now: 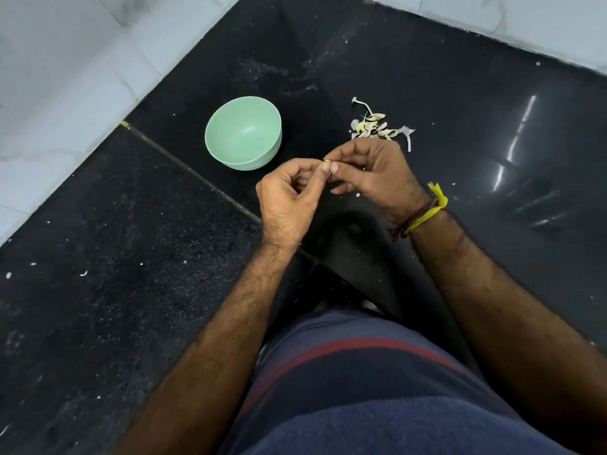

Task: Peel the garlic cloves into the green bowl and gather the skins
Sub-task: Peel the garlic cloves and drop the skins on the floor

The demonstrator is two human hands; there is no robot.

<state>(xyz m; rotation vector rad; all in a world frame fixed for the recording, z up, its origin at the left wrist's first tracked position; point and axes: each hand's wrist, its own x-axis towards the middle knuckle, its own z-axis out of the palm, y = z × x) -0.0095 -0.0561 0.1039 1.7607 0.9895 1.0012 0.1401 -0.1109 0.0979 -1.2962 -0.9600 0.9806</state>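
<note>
Left hand [289,195] and right hand [371,172] both pinch one garlic clove [327,165]; green bowl [243,133] at ten o'clock, clove pile [377,126] at one.

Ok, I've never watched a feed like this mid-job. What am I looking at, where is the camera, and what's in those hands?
There is no machine here: a person works with two bare hands. The single picture comes from a camera worn on the head, looking forward and down. The left hand and right hand meet, both pinching one small garlic clove in a fingertip grip. On the black countertop stands a green bowl that looks empty. To its right lies a pile of garlic cloves and skins, just beyond the right hand.
</note>
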